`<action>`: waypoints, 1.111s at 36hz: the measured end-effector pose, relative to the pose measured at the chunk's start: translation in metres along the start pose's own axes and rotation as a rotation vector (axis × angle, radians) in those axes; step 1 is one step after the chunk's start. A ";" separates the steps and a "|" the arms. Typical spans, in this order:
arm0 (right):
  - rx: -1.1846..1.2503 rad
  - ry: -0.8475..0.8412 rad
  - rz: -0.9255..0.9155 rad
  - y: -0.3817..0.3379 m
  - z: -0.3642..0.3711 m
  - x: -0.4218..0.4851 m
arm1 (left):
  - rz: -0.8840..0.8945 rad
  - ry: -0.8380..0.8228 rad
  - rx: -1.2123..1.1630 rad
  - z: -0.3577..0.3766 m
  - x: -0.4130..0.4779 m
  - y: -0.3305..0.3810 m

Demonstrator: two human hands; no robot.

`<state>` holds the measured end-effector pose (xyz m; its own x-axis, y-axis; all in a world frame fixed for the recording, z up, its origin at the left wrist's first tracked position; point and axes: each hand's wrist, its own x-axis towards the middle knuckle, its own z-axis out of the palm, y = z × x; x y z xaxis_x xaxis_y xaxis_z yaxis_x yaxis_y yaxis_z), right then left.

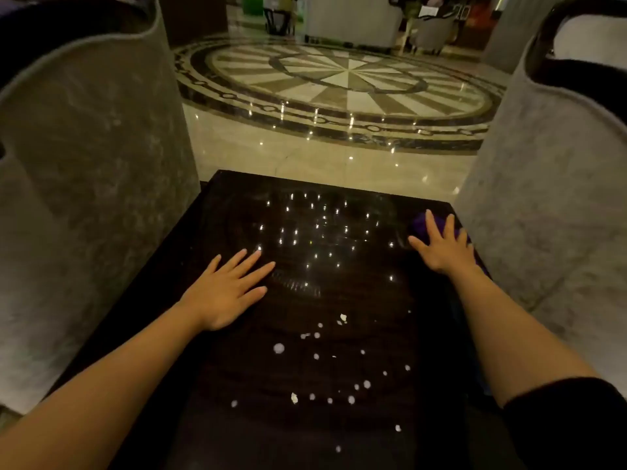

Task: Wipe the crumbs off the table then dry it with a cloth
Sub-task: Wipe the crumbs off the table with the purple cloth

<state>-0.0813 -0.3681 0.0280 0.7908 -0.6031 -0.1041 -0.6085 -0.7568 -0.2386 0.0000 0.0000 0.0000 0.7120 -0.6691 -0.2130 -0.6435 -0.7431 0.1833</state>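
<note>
A dark glossy table [237, 205] fills the middle of the view. Several white crumbs [315, 357] lie scattered over its near half. My left hand [225, 291] rests flat on the table's left side, fingers spread, holding nothing. My right hand [441, 247] lies with fingers spread on top of a purple cloth [420, 220] near the table's right edge. Most of the cloth is hidden under the hand.
A grey upholstered armchair [91, 184] stands close on the left and another [556, 212] on the right. Beyond the table's far edge is a polished marble floor [339, 86] with a round inlay, and more furniture far back.
</note>
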 end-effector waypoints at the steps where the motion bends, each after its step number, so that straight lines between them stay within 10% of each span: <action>1: 0.000 -0.002 0.028 0.001 0.002 0.001 | 0.003 0.005 0.009 0.000 -0.002 0.000; 15: 0.058 -0.019 0.100 0.007 0.001 0.010 | 0.013 0.020 0.013 0.002 0.000 0.000; 40: 0.138 -0.100 -0.508 -0.111 0.043 -0.076 | 0.014 0.038 -0.021 -0.003 -0.005 0.004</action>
<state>-0.0713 -0.2271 0.0206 0.9900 -0.1376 -0.0326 -0.1389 -0.9030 -0.4067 -0.0055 0.0008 0.0043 0.7133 -0.6790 -0.1736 -0.6480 -0.7333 0.2058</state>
